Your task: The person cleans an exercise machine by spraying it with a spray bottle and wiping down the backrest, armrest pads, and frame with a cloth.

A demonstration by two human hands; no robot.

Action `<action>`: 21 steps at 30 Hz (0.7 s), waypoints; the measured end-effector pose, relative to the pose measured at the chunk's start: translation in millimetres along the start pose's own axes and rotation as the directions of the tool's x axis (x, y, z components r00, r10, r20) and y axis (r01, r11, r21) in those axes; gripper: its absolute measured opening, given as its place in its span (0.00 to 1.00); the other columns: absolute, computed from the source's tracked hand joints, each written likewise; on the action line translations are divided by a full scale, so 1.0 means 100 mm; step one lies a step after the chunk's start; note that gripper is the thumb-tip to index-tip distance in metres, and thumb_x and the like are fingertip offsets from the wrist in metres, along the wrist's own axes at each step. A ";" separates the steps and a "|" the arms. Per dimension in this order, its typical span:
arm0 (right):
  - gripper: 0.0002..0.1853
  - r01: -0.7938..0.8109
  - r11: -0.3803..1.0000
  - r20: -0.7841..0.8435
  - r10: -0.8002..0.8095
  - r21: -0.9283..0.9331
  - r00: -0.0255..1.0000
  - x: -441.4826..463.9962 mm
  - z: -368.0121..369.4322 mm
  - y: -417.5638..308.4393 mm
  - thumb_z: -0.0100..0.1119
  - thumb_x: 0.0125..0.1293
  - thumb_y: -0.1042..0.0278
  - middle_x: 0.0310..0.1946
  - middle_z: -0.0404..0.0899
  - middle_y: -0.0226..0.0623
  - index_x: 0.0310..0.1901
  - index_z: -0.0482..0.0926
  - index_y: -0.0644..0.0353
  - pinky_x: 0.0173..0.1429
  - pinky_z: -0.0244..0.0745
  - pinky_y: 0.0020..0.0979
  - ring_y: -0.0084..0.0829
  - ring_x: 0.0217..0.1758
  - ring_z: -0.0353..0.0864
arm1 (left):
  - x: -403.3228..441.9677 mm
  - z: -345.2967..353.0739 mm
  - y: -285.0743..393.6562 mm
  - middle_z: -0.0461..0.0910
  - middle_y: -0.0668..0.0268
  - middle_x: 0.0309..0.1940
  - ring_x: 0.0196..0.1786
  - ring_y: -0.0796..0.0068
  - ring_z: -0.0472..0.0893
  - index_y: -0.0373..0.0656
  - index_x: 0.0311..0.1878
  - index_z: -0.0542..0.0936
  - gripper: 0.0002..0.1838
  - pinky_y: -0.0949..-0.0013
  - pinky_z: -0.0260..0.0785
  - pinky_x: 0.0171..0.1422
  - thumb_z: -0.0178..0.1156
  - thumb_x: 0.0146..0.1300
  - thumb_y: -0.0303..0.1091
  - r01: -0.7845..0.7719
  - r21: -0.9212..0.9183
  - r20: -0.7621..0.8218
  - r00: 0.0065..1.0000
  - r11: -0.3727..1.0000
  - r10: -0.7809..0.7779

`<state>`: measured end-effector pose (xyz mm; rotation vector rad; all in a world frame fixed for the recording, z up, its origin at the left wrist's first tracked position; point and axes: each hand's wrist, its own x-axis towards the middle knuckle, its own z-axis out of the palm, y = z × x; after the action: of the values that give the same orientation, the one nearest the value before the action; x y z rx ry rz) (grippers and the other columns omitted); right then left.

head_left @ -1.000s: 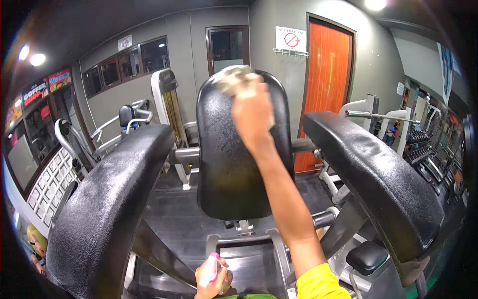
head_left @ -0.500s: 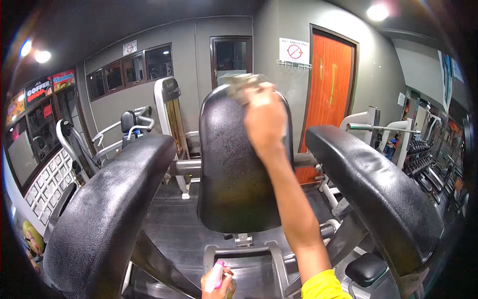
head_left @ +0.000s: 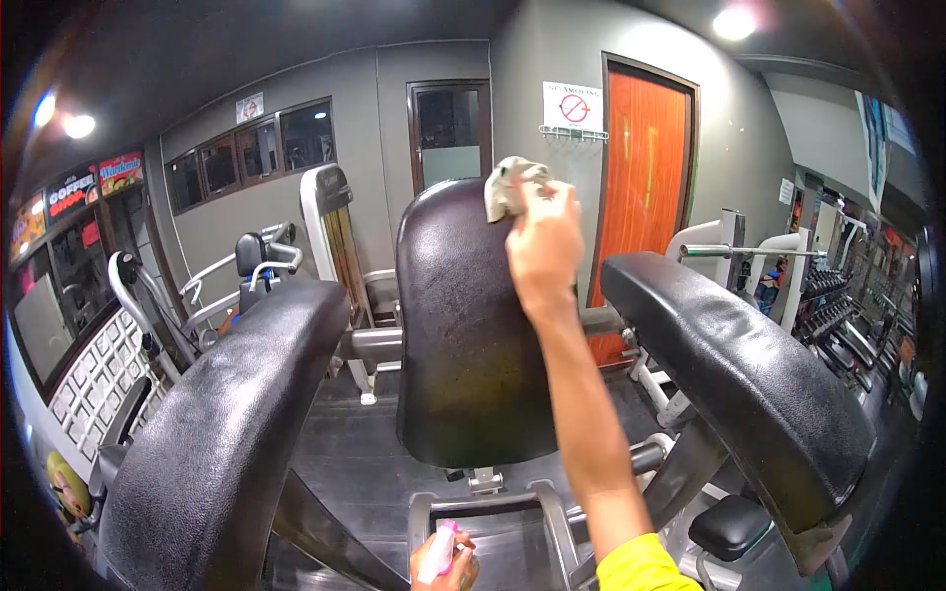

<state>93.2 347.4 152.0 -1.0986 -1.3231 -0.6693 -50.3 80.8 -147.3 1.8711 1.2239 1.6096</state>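
Beige cloth (head_left: 510, 189) by the black pad (head_left: 468, 330) is clamped in the right hand's (head_left: 547, 246) fingers, the left hand's (head_left: 457, 571) round a bottle (head_left: 437, 556).

Fig. Items per kind, viewed fr. inside the rm. Hands, 2: R. hand (head_left: 545, 246), 1; L. hand (head_left: 445, 571), 1. Cloth (head_left: 510, 187), 1. Btl. (head_left: 436, 558), 1. Lg. blk. pads, 3, viz. upright pad (head_left: 468, 335), 1, and slanted pads (head_left: 222, 424), 2. Sm. blk. seat (head_left: 730, 525), lower R. of view, 1. Yel. sleeve (head_left: 642, 565), 1. Orange door (head_left: 641, 177), 1. No-smoking sign (head_left: 574, 106) beside door, 1. Ceiling lights (head_left: 734, 22), 3. Horiz. bar (head_left: 754, 252), approx. mid-R., 1. Dumbbells (head_left: 833, 317), no. indet. (too sm.).
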 end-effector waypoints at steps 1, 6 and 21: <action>0.19 0.084 0.996 -0.009 -0.083 0.014 0.996 -0.05 0.12 -0.08 0.54 0.59 0.76 0.50 0.70 0.37 0.53 0.78 0.47 0.51 0.74 0.37 0.39 0.48 0.74 | 0.00 0.00 0.03 0.79 0.65 0.37 0.26 0.84 0.72 0.35 0.64 0.67 0.25 0.79 0.67 0.31 0.56 0.62 0.21 0.039 -0.027 -0.016 0.999 0.999 -0.040; 0.11 0.514 0.802 0.071 -0.557 0.303 0.827 -0.36 0.24 -0.69 0.58 0.52 0.71 0.45 0.73 0.36 0.39 0.81 0.49 0.46 0.75 0.33 0.33 0.42 0.75 | 0.10 0.04 0.13 0.70 0.71 0.21 0.17 0.86 0.66 0.40 0.58 0.71 0.18 0.79 0.58 0.19 0.54 0.65 0.23 0.126 -0.237 -0.008 0.991 0.963 -0.132; 0.12 0.214 0.976 0.086 -0.217 0.044 0.972 0.05 0.12 -0.18 0.50 0.61 0.73 0.45 0.73 0.40 0.44 0.80 0.53 0.48 0.75 0.38 0.38 0.43 0.77 | 0.04 -0.19 0.18 0.71 0.70 0.22 0.17 0.86 0.67 0.39 0.46 0.72 0.08 0.79 0.63 0.21 0.51 0.64 0.22 0.244 -0.096 0.082 0.968 0.965 -0.236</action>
<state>73.3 352.4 160.2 -0.9746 -1.5416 -0.7600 -61.6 70.0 -126.4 1.6303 1.2565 1.4381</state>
